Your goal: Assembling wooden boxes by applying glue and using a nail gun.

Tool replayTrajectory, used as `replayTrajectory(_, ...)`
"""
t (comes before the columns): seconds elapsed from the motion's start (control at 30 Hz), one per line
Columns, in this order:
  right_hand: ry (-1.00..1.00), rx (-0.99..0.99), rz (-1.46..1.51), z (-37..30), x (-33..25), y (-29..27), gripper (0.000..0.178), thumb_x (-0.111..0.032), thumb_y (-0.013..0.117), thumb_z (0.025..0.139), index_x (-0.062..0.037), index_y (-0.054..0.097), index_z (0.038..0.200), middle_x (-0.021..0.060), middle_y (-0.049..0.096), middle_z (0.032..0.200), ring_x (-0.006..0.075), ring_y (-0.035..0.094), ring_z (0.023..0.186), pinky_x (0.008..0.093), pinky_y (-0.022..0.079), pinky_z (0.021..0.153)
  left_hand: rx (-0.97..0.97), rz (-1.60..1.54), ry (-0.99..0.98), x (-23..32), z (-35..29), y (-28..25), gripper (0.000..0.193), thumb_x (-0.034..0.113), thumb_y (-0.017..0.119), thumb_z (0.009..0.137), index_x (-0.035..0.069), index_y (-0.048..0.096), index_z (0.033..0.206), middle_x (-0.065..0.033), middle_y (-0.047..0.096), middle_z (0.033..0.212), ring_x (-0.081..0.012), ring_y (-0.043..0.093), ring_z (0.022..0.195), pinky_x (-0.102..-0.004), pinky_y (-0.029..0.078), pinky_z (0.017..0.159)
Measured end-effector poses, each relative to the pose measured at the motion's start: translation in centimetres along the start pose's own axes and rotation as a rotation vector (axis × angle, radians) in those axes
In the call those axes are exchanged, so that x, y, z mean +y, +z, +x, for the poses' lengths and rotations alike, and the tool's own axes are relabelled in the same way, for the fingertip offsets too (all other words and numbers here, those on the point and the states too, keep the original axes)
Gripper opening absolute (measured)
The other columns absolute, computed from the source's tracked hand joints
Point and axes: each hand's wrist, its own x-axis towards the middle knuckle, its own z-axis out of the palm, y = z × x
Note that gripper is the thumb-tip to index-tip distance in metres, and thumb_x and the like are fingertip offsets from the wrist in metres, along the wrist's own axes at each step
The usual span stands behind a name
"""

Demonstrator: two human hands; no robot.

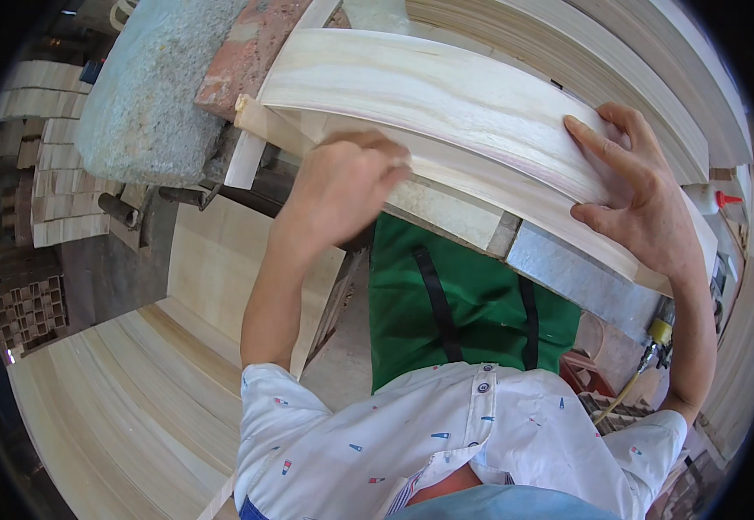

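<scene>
A pale, wide-grained wooden board (420,82) lies across the workbench, its near edge meeting a narrower wooden strip (481,169) that faces me. My right hand (637,186) grips the board's right end, fingers spread over the top and thumb against the near side. Close to the left part of that near edge is my left hand (342,186), curled closed and slightly blurred. Whatever its fingers may hold is hidden. A thin wooden piece (277,126) sticks out left of that hand.
A rough stone block (156,87) and red brick (247,56) sit left of the board. Stacked planks (567,52) lie beyond it. Wooden panels (125,390) fill the lower left. A red-tipped white bottle (708,198) and an air hose fitting (657,334) are at right.
</scene>
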Motion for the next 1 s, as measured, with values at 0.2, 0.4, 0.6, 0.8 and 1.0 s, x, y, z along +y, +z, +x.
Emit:
replayTrajectory(0.2,-0.073,-0.014,-0.036,-0.1,0.2,-0.2,0.070,-0.014,0.076,0.060,-0.0146,0.057,0.127,0.0233,0.042,0.130,0.0393,0.046,0.120,0.0408,0.041,0.100,0.127,-0.247,0.270,6.0,2.9,-3.0,0.057,0.016,0.077,0.066,0.011,0.057,0.119,-0.0130,0.053,0.122,-0.0325,0.050,0.111,-0.0422,0.041,0.094)
replayTrajectory(0.4,-0.175,0.024,-0.136,-1.3,3.0,0.1,0.051,-0.027,0.071,0.067,-0.0105,0.064,0.114,0.0218,0.055,0.094,0.0356,0.053,0.096,0.0449,0.043,0.080,-0.201,0.004,0.367,8.7,8.3,-1.3,0.083,0.016,0.078,0.061,0.011,0.043,0.136,-0.0137,0.038,0.141,-0.0324,0.034,0.130,-0.0431,0.026,0.107)
replayTrajectory(0.6,-0.195,0.183,-0.092,-2.3,2.0,-1.4,0.050,-0.039,0.069,0.075,-0.0119,0.063,0.117,0.0220,0.057,0.104,0.0341,0.053,0.104,0.0454,0.043,0.085,-0.211,0.012,0.325,8.2,8.2,-1.8,0.084,0.013,0.079,0.061,0.012,0.043,0.137,-0.0124,0.039,0.141,-0.0316,0.034,0.130,-0.0419,0.026,0.108)
replayTrajectory(0.8,0.374,0.738,0.233,-16.5,9.9,-7.1,0.039,-0.031,0.063,0.086,-0.0033,0.060,0.115,0.0131,0.066,0.091,0.0185,0.063,0.085,0.0318,0.049,0.077,-0.195,-0.004,0.325,7.2,7.9,-1.3,0.087,0.012,0.079,0.059,0.014,0.042,0.138,-0.0115,0.039,0.141,-0.0310,0.034,0.130,-0.0422,0.025,0.108)
replayTrajectory(1.0,1.107,0.282,-0.245,-26.4,20.0,-2.3,0.054,-0.036,0.069,0.079,-0.0004,0.054,0.117,0.0165,0.064,0.092,0.0255,0.063,0.085,0.0356,0.049,0.074,-0.195,0.011,0.321,7.5,8.2,-1.5,0.085,0.010,0.079,0.058,0.013,0.044,0.136,-0.0127,0.038,0.141,-0.0319,0.035,0.129,-0.0425,0.025,0.108)
